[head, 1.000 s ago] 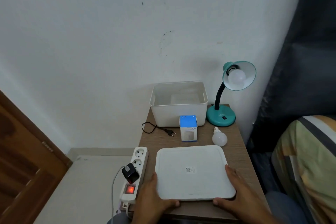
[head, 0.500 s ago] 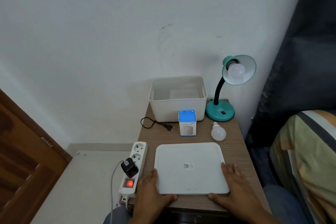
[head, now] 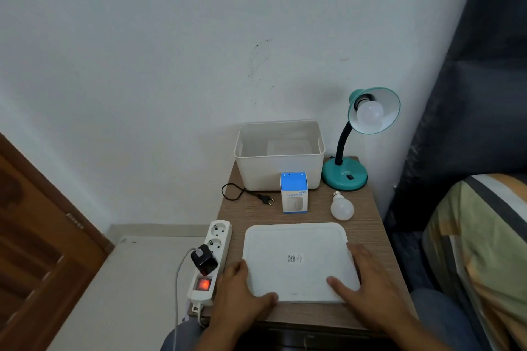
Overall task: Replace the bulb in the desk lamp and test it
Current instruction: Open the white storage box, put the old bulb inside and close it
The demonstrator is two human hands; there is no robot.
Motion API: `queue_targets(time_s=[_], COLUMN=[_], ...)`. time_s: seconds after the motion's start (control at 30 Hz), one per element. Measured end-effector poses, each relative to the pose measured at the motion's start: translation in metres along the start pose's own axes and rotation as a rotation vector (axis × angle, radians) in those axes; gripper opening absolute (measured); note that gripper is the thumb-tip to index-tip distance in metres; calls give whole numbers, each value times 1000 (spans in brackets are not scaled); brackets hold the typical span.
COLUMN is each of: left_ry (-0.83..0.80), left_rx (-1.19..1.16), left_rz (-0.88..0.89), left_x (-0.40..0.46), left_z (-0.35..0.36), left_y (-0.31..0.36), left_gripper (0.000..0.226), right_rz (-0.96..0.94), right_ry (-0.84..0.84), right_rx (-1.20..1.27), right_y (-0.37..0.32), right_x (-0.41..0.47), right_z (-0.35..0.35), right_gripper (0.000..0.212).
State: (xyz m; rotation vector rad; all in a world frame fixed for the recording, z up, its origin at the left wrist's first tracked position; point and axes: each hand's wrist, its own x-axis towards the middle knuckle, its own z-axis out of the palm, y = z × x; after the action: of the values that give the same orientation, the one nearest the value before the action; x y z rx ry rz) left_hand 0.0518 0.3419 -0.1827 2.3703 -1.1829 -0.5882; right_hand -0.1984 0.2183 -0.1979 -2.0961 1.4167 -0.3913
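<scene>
- The left hand [head: 242,291] lies at the near left corner of a white square lid [head: 299,261]; its fingers go along the lid's left edge and its thumb presses on the near edge. The fingers look loosely curved against the rim, and I cannot tell for sure if they grip it.
- The right hand [head: 368,285] rests flat on the near right corner of the lid, with its fingers nearly straight and spread on top.
- The lid lies flat on the near half of the wooden tabletop [head: 368,225].
- The teal desk lamp [head: 346,175] stands at the far right corner of the tabletop. Its shade is turned toward the camera, and a white fitted bulb [head: 369,114], not lit, sits in the shade.
- A loose bulb [head: 342,208] lies on its side near the right edge, between the lamp base and the lid, touching neither one.
- A small blue and white box [head: 293,192] stands upright just in front of a white open bin [head: 279,157], which is at the far edge.
- A black plug [head: 266,199] with its cord lies loose near the far left corner.
- A white power strip [head: 211,259] runs along the left edge; its red switch [head: 204,283] glows, and a black adapter [head: 204,259] is plugged in it.
</scene>
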Motion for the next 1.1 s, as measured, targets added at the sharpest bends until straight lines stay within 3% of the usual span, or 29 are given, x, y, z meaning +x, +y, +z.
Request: queue_targets(time_s=[0.13,0.23,0.37,0.5,0.67,0.9,1.1], left_ry=[64,110,154,217,220,200,256], left_rx=[-32,-44,-126,-165,-169,-163,-250], left_rz=[50,99,71,150,168,203,224], left_x=[15,37,77,112,150,193,208], left_z=[-10,-27,-60,-90,-112,-119,-113], left_y=[12,29,56,82,99,101,97], left_gripper=[97,86,90,71,77,66,45], right_rz=[-24,73,81,111,159,178,67], right_ry=[173,175,210,179,92,24,102], right_rx=[-14,-34,-6,-44,-13,49,187], right_y=[-5,-8,-15,-18,-11,-8,-24], right_x=[25,51,81,111,137,144,127], right_z=[-18,-28,-37,-40,-33,-30,-49], right_gripper=[68,71,64,67,79,64,60])
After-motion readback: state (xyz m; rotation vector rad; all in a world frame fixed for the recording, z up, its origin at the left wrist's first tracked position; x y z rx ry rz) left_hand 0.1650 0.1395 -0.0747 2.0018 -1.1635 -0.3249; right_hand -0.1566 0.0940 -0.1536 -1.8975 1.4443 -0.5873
